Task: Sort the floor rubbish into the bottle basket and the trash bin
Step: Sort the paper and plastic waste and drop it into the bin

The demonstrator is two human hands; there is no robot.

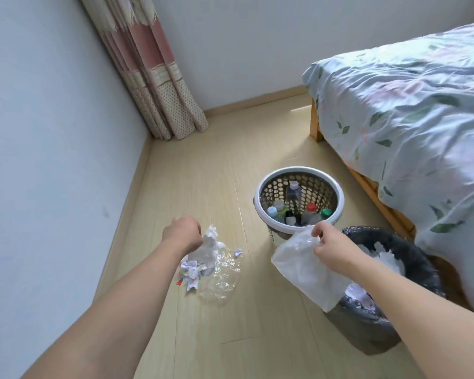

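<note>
- Basket (274, 225): standing on the floor (203, 173) by the bed (408, 119), already holding several capped bottles (293, 192); placed within reach so bottles go in separately.
- Bin (411, 253): sitting just right of the basket, lined with a dark bag, white scraps showing inside; likely receiving all non-bottle rubbish.
- Right hand (331, 247): fingers pinching the top edge of a white bag (301, 269), which is hanging beside the bin rim, apparently being carried across for dropping in.
- Left hand (182, 232): fingers curling round a crumpled tissue (210, 242), lifting it off the pile.
- Scraps (190, 273): paper bits and clear film (225, 277) lying on the floor below the left hand, not yet sorted.
</note>
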